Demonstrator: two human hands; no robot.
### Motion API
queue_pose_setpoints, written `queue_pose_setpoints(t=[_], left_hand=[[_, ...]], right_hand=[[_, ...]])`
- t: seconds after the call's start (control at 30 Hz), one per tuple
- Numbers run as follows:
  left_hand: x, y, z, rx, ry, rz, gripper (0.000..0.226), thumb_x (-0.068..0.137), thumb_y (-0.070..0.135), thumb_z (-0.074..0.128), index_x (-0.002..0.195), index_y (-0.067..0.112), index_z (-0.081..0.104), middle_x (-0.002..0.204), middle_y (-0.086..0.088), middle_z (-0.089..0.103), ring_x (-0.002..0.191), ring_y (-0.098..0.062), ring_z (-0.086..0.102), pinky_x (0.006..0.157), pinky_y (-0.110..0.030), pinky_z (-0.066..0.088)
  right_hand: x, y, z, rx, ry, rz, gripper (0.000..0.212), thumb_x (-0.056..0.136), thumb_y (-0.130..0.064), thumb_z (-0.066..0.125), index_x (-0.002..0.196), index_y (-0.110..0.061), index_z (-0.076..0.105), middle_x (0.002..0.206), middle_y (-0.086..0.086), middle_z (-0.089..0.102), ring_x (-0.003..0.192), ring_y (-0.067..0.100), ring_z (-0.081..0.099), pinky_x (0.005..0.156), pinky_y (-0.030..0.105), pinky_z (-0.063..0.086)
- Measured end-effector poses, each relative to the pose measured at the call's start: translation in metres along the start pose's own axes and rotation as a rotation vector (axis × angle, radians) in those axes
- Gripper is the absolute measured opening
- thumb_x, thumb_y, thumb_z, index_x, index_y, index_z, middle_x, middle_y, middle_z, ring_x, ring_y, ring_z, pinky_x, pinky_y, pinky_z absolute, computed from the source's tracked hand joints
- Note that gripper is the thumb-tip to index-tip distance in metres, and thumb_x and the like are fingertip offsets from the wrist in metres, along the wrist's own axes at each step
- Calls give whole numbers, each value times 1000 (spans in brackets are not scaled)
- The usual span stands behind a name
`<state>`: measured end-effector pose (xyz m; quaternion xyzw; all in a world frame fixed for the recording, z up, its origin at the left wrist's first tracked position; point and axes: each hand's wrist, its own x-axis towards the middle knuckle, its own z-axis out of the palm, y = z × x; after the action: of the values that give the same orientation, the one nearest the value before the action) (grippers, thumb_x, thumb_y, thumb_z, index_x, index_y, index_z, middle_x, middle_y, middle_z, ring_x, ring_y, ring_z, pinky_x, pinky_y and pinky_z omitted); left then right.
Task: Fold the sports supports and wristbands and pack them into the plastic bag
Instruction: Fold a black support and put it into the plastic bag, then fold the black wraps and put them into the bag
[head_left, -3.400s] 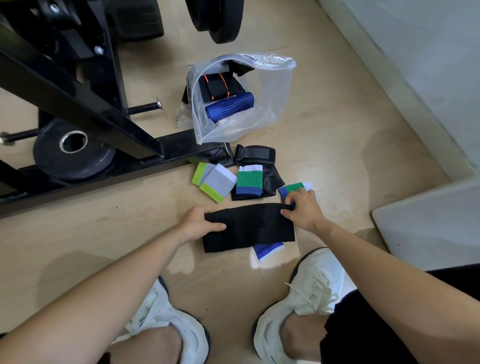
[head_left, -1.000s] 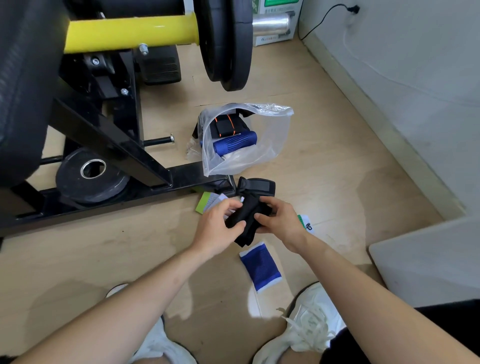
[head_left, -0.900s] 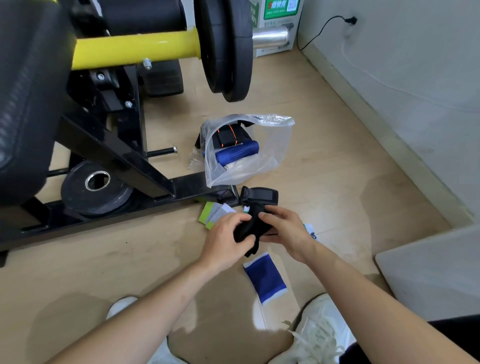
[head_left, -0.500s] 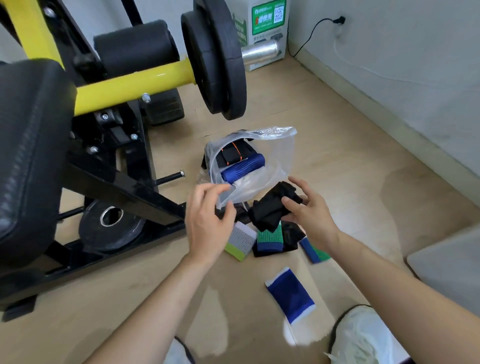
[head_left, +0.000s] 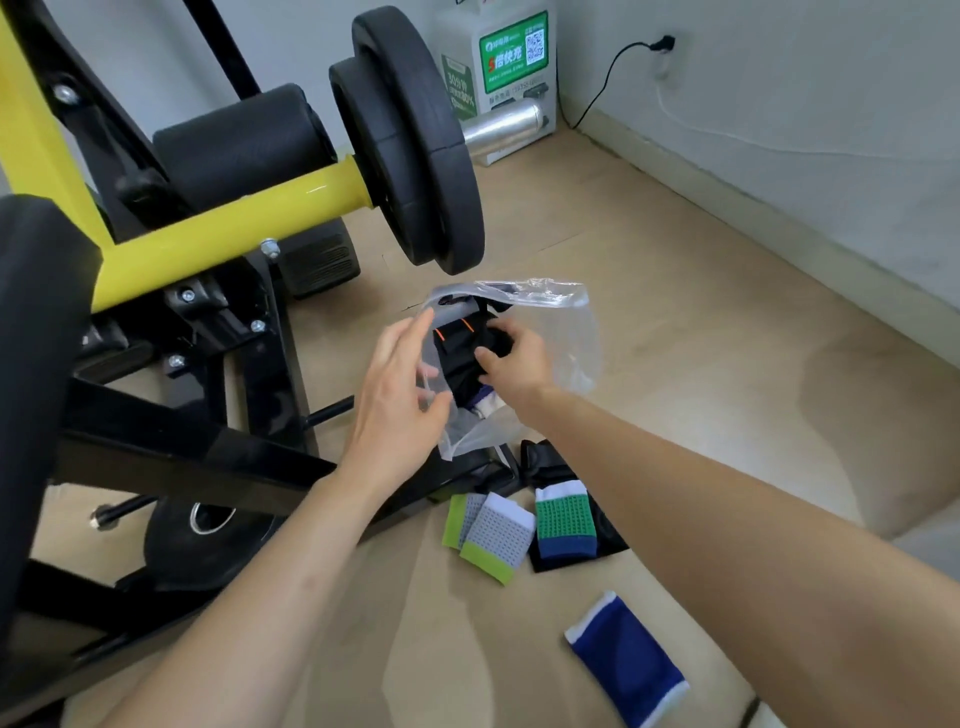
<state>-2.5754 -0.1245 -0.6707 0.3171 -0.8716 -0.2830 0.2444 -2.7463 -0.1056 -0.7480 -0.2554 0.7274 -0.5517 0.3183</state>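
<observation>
**Bag-packing stock: count at centre frame**

Plastic bag (head_left: 566, 338) ×1, centre frame, mouth open. L hand (head_left: 400, 400) pinches its left rim, thumb vs fingers. R hand (head_left: 514, 358) is inside the bag, fingers curled round 1 folded black support (head_left: 462, 371). Also inside: 1 black support w/ orange stripes (head_left: 452, 332).

On floor (head_left: 675, 312), lower centre:
- grey-lime wristbands (head_left: 498, 538) ×2, overlapping
- green-blue wristband (head_left: 563, 525) ×1, lying on 1 black wrap (head_left: 545, 462)
- blue wristband (head_left: 628, 660) ×1, lower right

Weight plates (head_left: 410, 140) ×2 on yellow bar (head_left: 234, 223), top centre.
</observation>
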Motion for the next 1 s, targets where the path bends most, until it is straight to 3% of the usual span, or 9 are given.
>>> queue_pose_setpoints(t=[0.1,0.23,0.37,0.47,0.57,0.63,0.77,0.87,1.0], left_hand=[[8,-3,-5,-13,-21,-7,84,87,-5,65,157,25,31,140,20,34,102,-9,59,79,-28,59],[7,-7,-8,-37,-27,4,82,86,-6,64,156,25,33,144,17,35,99,-9,60,79,-25,58],[-4,-7,-3,-77,-26,12,83,85,-6,64,155,26,34,139,21,36,97,-8,60,78,-21,57],[-11,-5,0,-82,-29,16,84,85,-5,66,155,28,34,139,22,36,98,-6,60,78,-18,56],[-17,-4,2,-84,-30,-6,84,85,-5,67,155,27,34,143,18,36,96,-5,60,79,-17,55],[-23,-5,5,-85,-39,-20,84,84,-5,68,155,27,34,144,16,36,96,-5,60,78,-13,53],[-35,-8,11,-112,-87,-12,84,84,-5,69,155,25,35,139,18,36,94,-7,60,77,-12,53],[-41,-7,16,-115,-106,-23,85,85,-4,70,155,27,34,139,20,35,97,-7,60,80,-15,55],[-48,-4,20,-134,-66,-26,83,84,0,74,153,27,37,147,17,32,110,-6,59,89,-18,55]], right_hand=[[22,17,-3,-638,-153,-39,46,90,-21,67,135,-17,56,133,14,54,120,32,55,104,40,46],[29,10,-28,-1029,-240,-133,49,89,-32,69,133,-15,54,129,13,44,115,36,52,98,38,44],[23,17,-39,-962,-318,-419,69,82,-25,78,143,-18,46,131,10,44,114,32,54,94,41,50],[16,30,-42,-995,-494,-608,55,90,-40,67,141,-26,53,134,4,52,123,28,45,101,45,44],[7,32,-38,-1161,-601,-470,61,94,-64,44,149,-38,39,157,-2,35,147,25,23,116,47,29],[5,31,-37,-1316,-675,-367,68,91,-75,31,152,-45,27,163,-7,22,152,22,12,120,47,20],[2,26,-49,-1497,-807,-198,68,90,-78,17,149,-48,33,161,-12,26,150,26,17,118,51,20],[-6,24,-58,-1365,-785,-224,57,96,-68,23,142,-44,47,153,-12,41,145,25,28,116,47,26],[-31,20,-80,-971,-629,-459,44,102,-45,45,137,-22,58,149,3,49,139,21,38,115,36,32]])
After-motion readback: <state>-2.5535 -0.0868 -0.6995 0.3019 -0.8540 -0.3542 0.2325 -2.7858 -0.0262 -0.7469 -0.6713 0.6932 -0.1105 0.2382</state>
